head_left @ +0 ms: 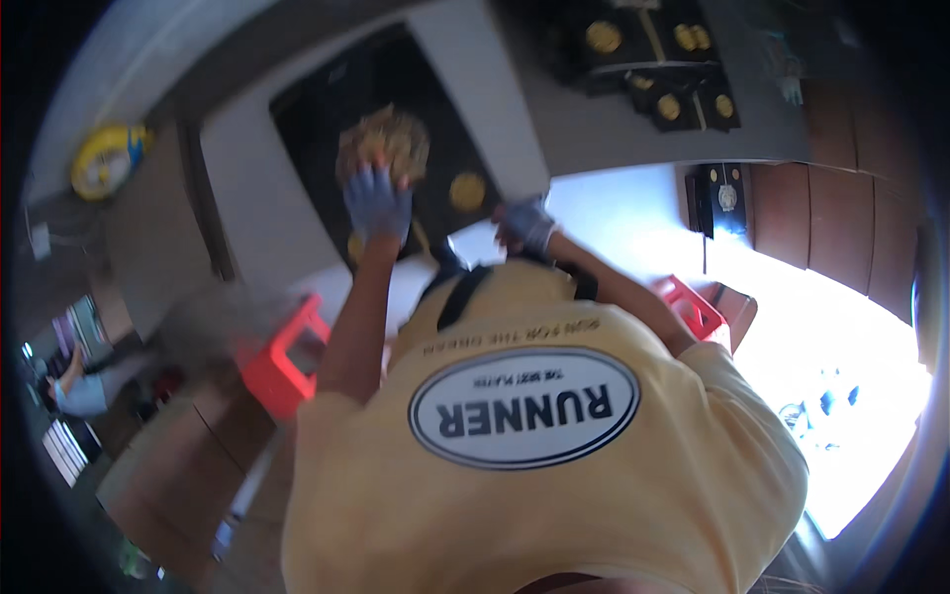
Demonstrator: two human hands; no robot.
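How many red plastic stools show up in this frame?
2. One red stool stands left of the left forearm; the second red stool shows beside the right arm. More may be hidden behind the yellow shirt.

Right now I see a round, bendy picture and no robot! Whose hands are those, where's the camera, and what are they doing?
There's no robot here, just a person. The camera sits on their head and looks down, so you see their own yellow shirt below. Its very wide lens bends straight edges.

Both hands wear grey-blue gloves, with bare fingertips. The left hand rests on a gold-brown bundle, maybe crumpled cloth. I can't tell if it's squeezing. Under that is a black panel with a gold disc, lying on a pale table. The right hand is by the panel's near right corner; the picture is too blurry to show if it holds anything.
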